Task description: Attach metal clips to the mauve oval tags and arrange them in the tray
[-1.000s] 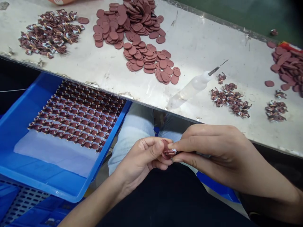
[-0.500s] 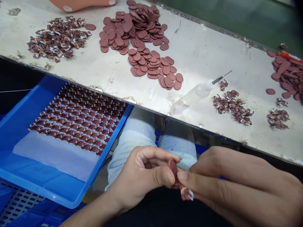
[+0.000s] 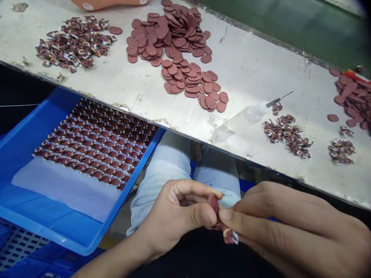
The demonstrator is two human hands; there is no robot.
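Observation:
My left hand [image 3: 182,212] pinches a reddish-brown oval disc [image 3: 213,203] between thumb and fingers, over my lap. Against the disc's lower side is a small brown figure [image 3: 230,235] with a white and yellowish part, held by my right hand [image 3: 278,224]. Its thumb and fingertips press together where figure and disc meet, and hide part of both. On the bench lie a large pile of oval discs [image 3: 174,38] and a pile of small figures [image 3: 75,44]. A clear bottle with a thin needle tip [image 3: 246,117] lies beside a smaller group of figures [image 3: 286,135].
A blue tray [image 3: 95,241] at the lower left holds rows of disc-and-figure pieces [image 3: 95,143] on a pale sheet. More discs [image 3: 352,96] and a few figures [image 3: 342,150] are at the right of the bench [image 3: 121,85], whose front edge runs above my hands.
The view has shifted slightly, so the bench items appear a little further right. Both hands keep nearly the same hold on the disc and figure.

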